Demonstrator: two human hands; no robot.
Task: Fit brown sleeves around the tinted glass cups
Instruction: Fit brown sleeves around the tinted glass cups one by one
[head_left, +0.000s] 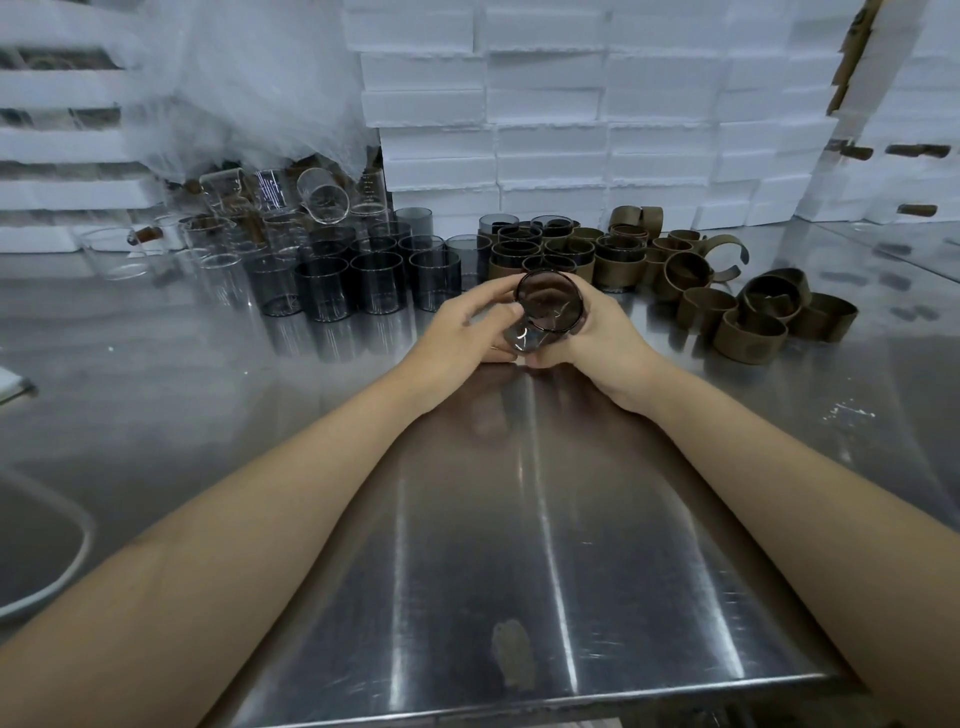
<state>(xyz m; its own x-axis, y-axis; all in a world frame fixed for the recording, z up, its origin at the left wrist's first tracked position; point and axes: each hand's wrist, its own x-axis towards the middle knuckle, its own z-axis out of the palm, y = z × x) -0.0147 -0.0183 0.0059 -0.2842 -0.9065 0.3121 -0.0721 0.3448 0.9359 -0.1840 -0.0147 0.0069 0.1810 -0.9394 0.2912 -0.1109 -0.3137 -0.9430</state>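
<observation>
Both hands are closed around one tinted glass cup (549, 307), held just above the steel table (519, 519) and tipped so its open mouth faces the camera. The left hand (467, 330) curls its fingers round the cup's lower left side with the thumb laid against the glass. The right hand (605, 338) wraps the right side from behind, its fingertips meeting the left hand's under the base. Whether a sleeve already sits on this cup cannot be told, since the fingers cover its wall. Just behind the cup stands a tight cluster of sleeved cups (540, 252), each with a brown band round its middle. Behind and to the cup's left are rows of bare tinted cups (376, 280), upright and touching one another, and farther left of those a jumble of clear glasses (218, 244), some tipped over. To the cup's right lies a loose heap of brown sleeves (748, 322), several on edge, one sprung open. Well behind everything rises a wall of white foam boxes (571, 130).
</observation>
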